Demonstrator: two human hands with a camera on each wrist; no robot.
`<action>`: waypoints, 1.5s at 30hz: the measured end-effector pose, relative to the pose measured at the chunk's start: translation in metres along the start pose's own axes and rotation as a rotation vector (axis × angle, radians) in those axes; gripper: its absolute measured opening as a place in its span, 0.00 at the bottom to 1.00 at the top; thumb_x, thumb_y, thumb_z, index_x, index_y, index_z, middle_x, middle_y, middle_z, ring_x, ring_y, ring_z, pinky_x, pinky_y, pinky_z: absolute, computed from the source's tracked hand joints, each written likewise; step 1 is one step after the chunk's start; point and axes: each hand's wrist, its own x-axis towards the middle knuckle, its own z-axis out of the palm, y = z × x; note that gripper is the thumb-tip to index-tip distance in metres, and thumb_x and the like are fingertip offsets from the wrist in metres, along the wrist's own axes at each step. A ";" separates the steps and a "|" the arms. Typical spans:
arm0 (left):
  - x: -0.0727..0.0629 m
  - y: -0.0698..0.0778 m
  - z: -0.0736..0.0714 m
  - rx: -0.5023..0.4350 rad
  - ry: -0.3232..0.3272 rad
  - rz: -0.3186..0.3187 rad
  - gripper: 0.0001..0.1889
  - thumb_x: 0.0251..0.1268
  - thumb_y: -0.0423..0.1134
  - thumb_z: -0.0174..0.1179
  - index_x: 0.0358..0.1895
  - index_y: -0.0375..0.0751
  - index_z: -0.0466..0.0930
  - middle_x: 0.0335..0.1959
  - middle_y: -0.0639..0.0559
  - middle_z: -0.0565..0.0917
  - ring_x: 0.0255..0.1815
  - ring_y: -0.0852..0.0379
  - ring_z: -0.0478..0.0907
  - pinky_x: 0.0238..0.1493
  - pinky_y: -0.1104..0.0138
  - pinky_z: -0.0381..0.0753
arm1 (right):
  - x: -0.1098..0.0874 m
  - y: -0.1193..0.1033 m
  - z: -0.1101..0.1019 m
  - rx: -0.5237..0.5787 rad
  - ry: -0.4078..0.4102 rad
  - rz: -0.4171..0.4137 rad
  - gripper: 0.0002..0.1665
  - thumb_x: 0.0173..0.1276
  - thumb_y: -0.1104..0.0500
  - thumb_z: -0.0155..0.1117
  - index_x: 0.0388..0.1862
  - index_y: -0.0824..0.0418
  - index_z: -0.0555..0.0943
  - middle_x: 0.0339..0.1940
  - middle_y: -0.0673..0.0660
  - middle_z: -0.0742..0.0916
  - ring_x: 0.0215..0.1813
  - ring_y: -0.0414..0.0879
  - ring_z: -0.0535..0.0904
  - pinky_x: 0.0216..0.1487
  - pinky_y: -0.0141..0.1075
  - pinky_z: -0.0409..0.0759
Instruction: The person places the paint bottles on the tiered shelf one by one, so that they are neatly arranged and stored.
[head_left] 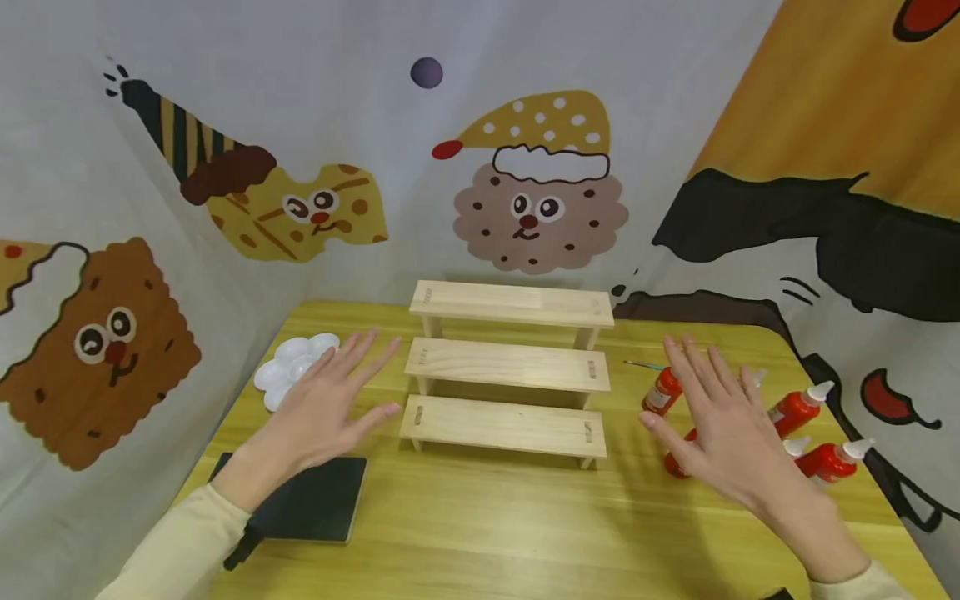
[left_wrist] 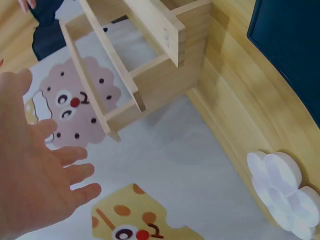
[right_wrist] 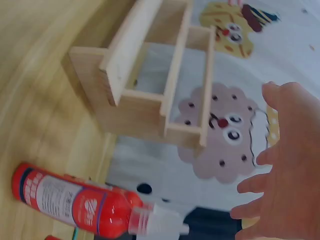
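My left hand (head_left: 322, 408) is raised with straight, spread fingers and holds nothing. In the head view it overlaps a white flower-shaped paint palette (head_left: 281, 367) and the dark rectangular board (head_left: 318, 500) on the table. My right hand (head_left: 723, 417), likewise spread and holding nothing, hovers by several red squeeze bottles (head_left: 797, 412) with white nozzles and hides some of them. Between the hands stands a three-step wooden rack (head_left: 506, 423). The right wrist view shows one red bottle (right_wrist: 75, 202) upright near the rack's side.
A thin paintbrush (head_left: 643, 365) lies behind the bottles on the wooden table (head_left: 480, 533). Close behind the table hangs a white cloth (head_left: 360, 75) with cartoon biscuits. Something black (head_left: 242, 550) lies by the board's lower left corner.
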 end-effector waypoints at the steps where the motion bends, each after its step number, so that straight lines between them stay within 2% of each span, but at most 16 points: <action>1: -0.001 -0.002 -0.001 -0.016 0.003 -0.007 0.42 0.74 0.64 0.54 0.84 0.62 0.44 0.84 0.42 0.50 0.82 0.36 0.52 0.76 0.38 0.55 | -0.002 0.003 -0.003 0.020 0.002 0.016 0.57 0.71 0.35 0.61 0.86 0.52 0.43 0.82 0.70 0.58 0.80 0.76 0.50 0.77 0.70 0.34; 5: -0.002 -0.008 -0.001 -0.084 0.022 -0.038 0.42 0.75 0.60 0.55 0.84 0.58 0.44 0.83 0.40 0.52 0.82 0.35 0.52 0.75 0.37 0.57 | -0.008 0.018 -0.010 0.081 0.030 0.055 0.56 0.71 0.39 0.63 0.86 0.53 0.43 0.82 0.71 0.57 0.80 0.75 0.51 0.79 0.66 0.33; 8: -0.003 -0.011 0.002 -0.168 0.014 -0.075 0.42 0.76 0.59 0.54 0.84 0.56 0.43 0.83 0.41 0.50 0.82 0.35 0.52 0.74 0.37 0.59 | -0.015 0.028 -0.012 0.136 0.027 0.105 0.57 0.72 0.41 0.64 0.86 0.54 0.42 0.83 0.70 0.55 0.79 0.75 0.52 0.77 0.70 0.42; 12: -0.003 -0.012 0.011 -0.326 -0.012 -0.143 0.42 0.78 0.58 0.51 0.84 0.57 0.37 0.84 0.44 0.49 0.82 0.36 0.52 0.74 0.37 0.60 | -0.025 0.037 -0.012 0.206 -0.008 0.215 0.58 0.73 0.42 0.63 0.86 0.52 0.37 0.84 0.68 0.53 0.70 0.78 0.65 0.62 0.76 0.63; 15: -0.003 -0.012 0.022 -0.445 -0.023 -0.206 0.41 0.80 0.58 0.49 0.84 0.55 0.36 0.84 0.42 0.50 0.81 0.34 0.54 0.74 0.37 0.59 | -0.033 0.043 -0.008 0.274 0.008 0.277 0.58 0.74 0.44 0.64 0.86 0.50 0.35 0.84 0.69 0.54 0.67 0.79 0.68 0.53 0.76 0.69; 17: -0.003 -0.011 0.031 -0.518 -0.011 -0.247 0.41 0.80 0.57 0.49 0.84 0.49 0.38 0.82 0.37 0.54 0.80 0.33 0.56 0.73 0.38 0.61 | -0.038 0.048 -0.001 0.333 0.050 0.286 0.58 0.74 0.47 0.65 0.86 0.50 0.36 0.82 0.70 0.57 0.68 0.79 0.68 0.65 0.58 0.76; 19: -0.002 -0.010 0.041 -0.587 0.001 -0.289 0.41 0.80 0.56 0.49 0.84 0.43 0.41 0.80 0.34 0.57 0.79 0.32 0.58 0.73 0.39 0.63 | -0.043 0.051 0.007 0.388 0.089 0.296 0.58 0.73 0.50 0.66 0.86 0.50 0.37 0.81 0.72 0.59 0.72 0.78 0.63 0.72 0.32 0.70; 22: 0.001 -0.006 0.056 -0.697 0.006 -0.349 0.40 0.80 0.55 0.50 0.82 0.35 0.46 0.78 0.30 0.61 0.77 0.33 0.61 0.73 0.42 0.66 | -0.050 0.053 0.021 0.435 0.121 0.321 0.56 0.74 0.51 0.66 0.85 0.53 0.39 0.78 0.75 0.63 0.70 0.80 0.65 0.56 0.06 0.49; 26: 0.004 0.002 0.073 -0.817 -0.010 -0.456 0.38 0.81 0.51 0.51 0.80 0.31 0.50 0.74 0.28 0.66 0.74 0.32 0.66 0.71 0.44 0.69 | -0.058 0.051 0.037 0.452 0.101 0.396 0.54 0.74 0.50 0.65 0.84 0.58 0.42 0.74 0.79 0.67 0.66 0.81 0.69 0.56 0.10 0.63; 28: 0.006 0.006 0.080 -0.853 -0.009 -0.503 0.36 0.81 0.49 0.52 0.79 0.30 0.52 0.73 0.28 0.68 0.72 0.32 0.69 0.70 0.44 0.71 | -0.060 0.049 0.044 0.459 0.086 0.434 0.53 0.75 0.49 0.64 0.84 0.61 0.43 0.73 0.80 0.68 0.65 0.80 0.71 0.59 0.26 0.76; 30: 0.006 0.010 0.086 -0.867 0.005 -0.549 0.35 0.81 0.48 0.52 0.78 0.30 0.53 0.71 0.28 0.71 0.71 0.33 0.71 0.68 0.45 0.74 | -0.060 0.048 0.051 0.465 0.089 0.451 0.52 0.74 0.49 0.65 0.82 0.64 0.46 0.71 0.80 0.70 0.63 0.80 0.72 0.55 0.29 0.81; 32: 0.007 0.014 0.091 -0.884 0.022 -0.584 0.35 0.80 0.48 0.52 0.78 0.29 0.54 0.70 0.29 0.73 0.70 0.32 0.72 0.68 0.45 0.74 | -0.062 0.047 0.058 0.468 0.101 0.453 0.51 0.74 0.49 0.65 0.81 0.67 0.47 0.69 0.81 0.71 0.62 0.81 0.74 0.52 0.47 0.83; 35: 0.007 0.021 0.097 -0.923 0.058 -0.624 0.34 0.80 0.47 0.53 0.77 0.28 0.56 0.68 0.29 0.74 0.69 0.32 0.73 0.67 0.45 0.75 | -0.063 0.045 0.068 0.480 0.116 0.449 0.49 0.74 0.51 0.65 0.79 0.70 0.49 0.67 0.81 0.73 0.61 0.80 0.75 0.46 0.28 0.85; 37: 0.008 0.026 0.103 -0.953 0.067 -0.641 0.34 0.79 0.46 0.54 0.77 0.29 0.57 0.68 0.28 0.75 0.68 0.32 0.74 0.66 0.45 0.75 | -0.065 0.044 0.075 0.501 0.125 0.454 0.49 0.74 0.52 0.65 0.79 0.72 0.49 0.66 0.82 0.73 0.60 0.79 0.75 0.45 0.28 0.85; 41: 0.010 0.033 0.115 -0.959 0.069 -0.657 0.33 0.79 0.48 0.54 0.76 0.30 0.60 0.68 0.24 0.72 0.68 0.31 0.73 0.66 0.44 0.76 | -0.069 0.045 0.087 0.542 0.141 0.487 0.47 0.73 0.56 0.66 0.76 0.77 0.52 0.63 0.83 0.74 0.59 0.79 0.76 0.38 0.13 0.73; 45: 0.011 0.036 0.125 -0.906 0.097 -0.675 0.32 0.78 0.48 0.56 0.75 0.31 0.63 0.69 0.23 0.71 0.69 0.29 0.71 0.66 0.43 0.74 | -0.073 0.046 0.096 0.528 0.145 0.482 0.39 0.72 0.61 0.67 0.69 0.78 0.59 0.59 0.81 0.78 0.58 0.77 0.78 0.39 0.21 0.82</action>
